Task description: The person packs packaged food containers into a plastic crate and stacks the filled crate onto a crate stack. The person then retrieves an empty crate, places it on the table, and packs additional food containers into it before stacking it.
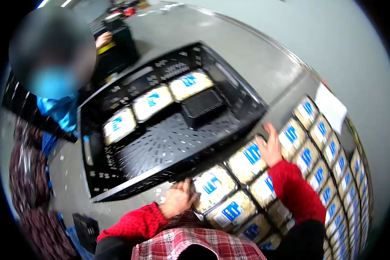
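My left hand [177, 200] is at the left edge of a clear-topped food pack [214, 185] with a blue-and-white label, fingers apart and partly over its side. My right hand [271, 146] has its thumb and fingers spread at the right end of the adjoining pack [246, 161]. Both packs lie in the near rows of the table, side by side between my hands. Beyond them stands a black plastic crate [177, 167]. Along its far side are several labelled packs [153, 102], and a black tray [203, 107] lies base up in front of the right one.
Rows of similar packs [318, 175] cover the table to my right, beside a white paper sheet [330, 106]. The metal table [264, 56] extends behind the crate. Another person in blue [60, 110] stands at the left, near dark wrapped stacks [28, 173].
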`<action>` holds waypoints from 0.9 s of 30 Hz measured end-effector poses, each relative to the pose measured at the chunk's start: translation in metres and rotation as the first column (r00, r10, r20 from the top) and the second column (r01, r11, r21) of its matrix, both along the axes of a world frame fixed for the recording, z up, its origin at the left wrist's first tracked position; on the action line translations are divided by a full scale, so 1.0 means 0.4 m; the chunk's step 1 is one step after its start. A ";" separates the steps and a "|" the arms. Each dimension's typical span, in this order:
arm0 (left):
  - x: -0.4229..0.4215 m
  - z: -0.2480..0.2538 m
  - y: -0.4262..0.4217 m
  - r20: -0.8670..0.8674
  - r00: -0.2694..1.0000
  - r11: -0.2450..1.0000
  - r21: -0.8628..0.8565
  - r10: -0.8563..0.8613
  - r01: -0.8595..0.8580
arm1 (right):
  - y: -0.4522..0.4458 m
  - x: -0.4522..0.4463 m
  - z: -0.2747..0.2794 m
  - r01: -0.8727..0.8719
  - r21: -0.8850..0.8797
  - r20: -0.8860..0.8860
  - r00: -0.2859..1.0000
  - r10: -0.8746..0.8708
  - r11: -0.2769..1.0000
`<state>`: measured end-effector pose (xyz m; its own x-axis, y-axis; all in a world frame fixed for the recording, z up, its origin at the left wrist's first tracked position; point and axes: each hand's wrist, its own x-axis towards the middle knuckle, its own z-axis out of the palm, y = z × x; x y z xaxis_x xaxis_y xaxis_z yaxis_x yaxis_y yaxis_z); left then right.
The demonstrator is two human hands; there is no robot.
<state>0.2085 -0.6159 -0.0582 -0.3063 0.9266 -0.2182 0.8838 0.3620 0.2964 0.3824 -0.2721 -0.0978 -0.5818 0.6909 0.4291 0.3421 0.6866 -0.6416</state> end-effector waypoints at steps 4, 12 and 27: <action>-0.041 -0.050 0.042 0.177 0.967 0.970 -0.195 0.181 -0.146 | 0.065 0.007 -0.030 -0.109 -0.092 0.421 0.896 0.138 0.990; -0.122 0.311 0.011 0.252 0.938 0.971 0.076 -0.237 0.226 | -0.034 0.019 0.483 -0.465 -0.154 0.550 0.693 0.467 0.871; -0.472 0.354 -0.220 -0.750 0.363 0.819 -0.410 -0.553 0.402 | -0.195 -0.614 0.562 -0.768 0.299 0.015 0.597 0.802 0.566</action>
<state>0.0197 -0.7039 0.0834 0.0780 0.9616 -0.2631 0.7154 -0.2378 -0.6570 0.1368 -0.3500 0.1270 -0.7791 -0.1571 0.6068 -0.4714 0.7850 -0.4019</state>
